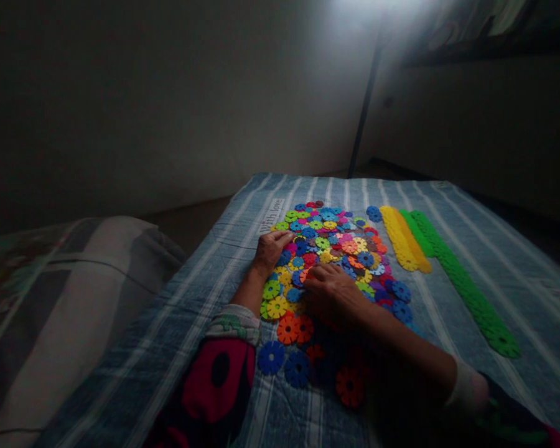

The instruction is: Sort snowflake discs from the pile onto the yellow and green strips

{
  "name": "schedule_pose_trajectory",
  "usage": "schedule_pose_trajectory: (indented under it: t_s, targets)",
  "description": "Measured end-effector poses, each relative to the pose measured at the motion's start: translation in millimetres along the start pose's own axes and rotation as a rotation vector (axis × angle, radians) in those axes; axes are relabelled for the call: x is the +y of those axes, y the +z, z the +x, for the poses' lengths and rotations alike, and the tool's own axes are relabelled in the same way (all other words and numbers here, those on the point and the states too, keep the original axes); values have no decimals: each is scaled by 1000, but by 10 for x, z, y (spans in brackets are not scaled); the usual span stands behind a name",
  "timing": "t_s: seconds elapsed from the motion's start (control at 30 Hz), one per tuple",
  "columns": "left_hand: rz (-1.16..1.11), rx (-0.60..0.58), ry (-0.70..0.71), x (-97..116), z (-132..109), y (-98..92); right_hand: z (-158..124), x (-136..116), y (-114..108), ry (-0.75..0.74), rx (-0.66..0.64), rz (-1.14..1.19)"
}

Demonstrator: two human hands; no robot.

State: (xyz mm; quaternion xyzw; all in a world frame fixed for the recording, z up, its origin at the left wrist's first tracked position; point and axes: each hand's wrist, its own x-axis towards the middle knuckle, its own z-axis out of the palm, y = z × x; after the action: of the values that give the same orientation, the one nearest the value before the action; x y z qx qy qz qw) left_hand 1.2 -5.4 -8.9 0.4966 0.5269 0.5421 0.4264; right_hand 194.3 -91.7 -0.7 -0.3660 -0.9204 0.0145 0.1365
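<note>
A spread of colourful notched plastic discs covers the middle of the striped cloth. My left hand is at the left edge of the spread, thumb and fingers pinched together; whatever is between them is too small to make out. Over the nearer part of the discs, my right hand bends its fingers down beside an orange-red disc. Its fingertips are partly hidden, and I cannot tell whether they grip that disc. Closer to me lie orange discs and blue discs, some in the shadow of my right arm.
Right of the spread, overlapping discs lie in rows: yellow rows, a short green row and a long green row. Blue discs sit at their far end. A grey-white draped surface stands at left; a wall rises behind.
</note>
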Motion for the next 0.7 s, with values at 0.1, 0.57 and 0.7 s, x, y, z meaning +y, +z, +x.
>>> schedule_pose_trajectory:
  t_s: [0.1,0.57,0.7]
  targets:
    - [1,-4,4,-9,4,-7,55,-68,39,63,-2,-39]
    - [-15,1,13,-65,33,-8,-178,-31,11,32,-63,-10]
    - [-10,-4,10,-54,29,-7,-208,58,70,23,-35,3]
